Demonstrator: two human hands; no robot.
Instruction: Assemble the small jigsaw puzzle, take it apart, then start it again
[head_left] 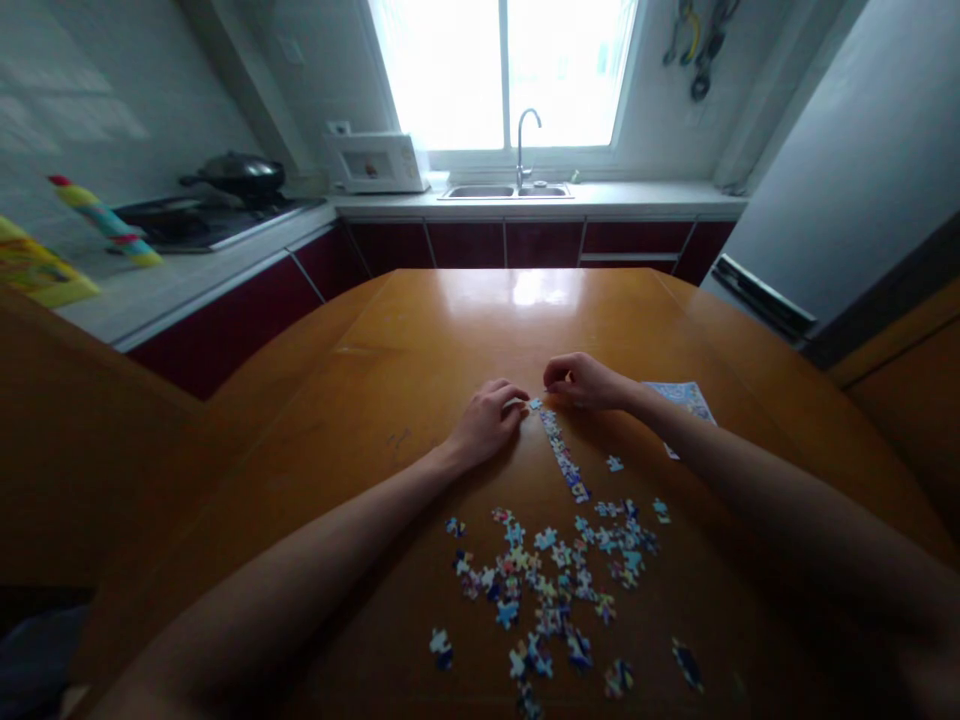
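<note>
My left hand point(491, 422) rests on the table with its fingers curled together. Its thumb and fingertips close on a pale blue puzzle piece point(535, 404) at the far end of a strip of joined puzzle pieces point(562, 455). On the other side of that end, my right hand point(579, 382) is bent into a pinch, with a small puzzle piece at its fingertips, mostly hidden. The strip runs toward me and slightly right. One loose light-blue piece point(615, 463) lies to its right. Nearer to me spreads a scattered heap of loose puzzle pieces point(551, 575).
A printed sheet point(681, 398) lies partly behind my right forearm on the wooden table point(375, 370). Beyond are a counter with a sink point(480, 192), a microwave point(379, 163) and a stove with a wok point(240, 175). A fridge point(840, 170) stands at right.
</note>
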